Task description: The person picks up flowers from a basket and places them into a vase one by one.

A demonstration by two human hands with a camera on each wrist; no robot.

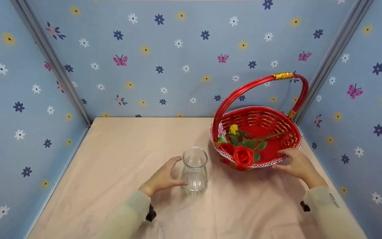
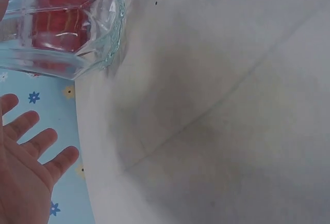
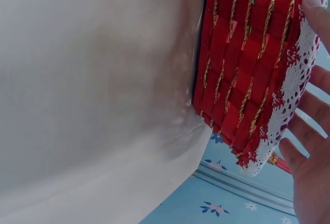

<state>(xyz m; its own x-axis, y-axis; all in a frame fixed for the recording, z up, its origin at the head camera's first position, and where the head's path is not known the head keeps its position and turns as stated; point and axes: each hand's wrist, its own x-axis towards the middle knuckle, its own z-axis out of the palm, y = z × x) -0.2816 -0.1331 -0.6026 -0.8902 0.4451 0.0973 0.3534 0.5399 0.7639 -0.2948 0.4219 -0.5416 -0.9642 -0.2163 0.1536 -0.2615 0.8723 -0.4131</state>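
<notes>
An empty clear glass vase (image 1: 195,176) stands upright in the middle of the table. Beside its left side is my left hand (image 1: 164,177), fingers spread, with the thumb tip at or very near the glass. The left wrist view shows the lower part of the vase (image 2: 62,22) and the spread fingers apart from it. My right hand (image 1: 298,166) is at the front right rim of a red woven basket (image 1: 277,146), its fingers loosely extended around the lace edge. Whether it touches the rim is unclear. Inside the basket, a red rose (image 1: 243,155) leans on the front rim.
Also in the basket are a yellow flower (image 1: 233,129), a pink flower (image 1: 221,128) and green stems. The basket's tall red handle (image 1: 240,91) arches toward the back wall. A pale cloth (image 1: 128,142) covers the table, and flower-patterned panels (image 1: 177,83) enclose three sides.
</notes>
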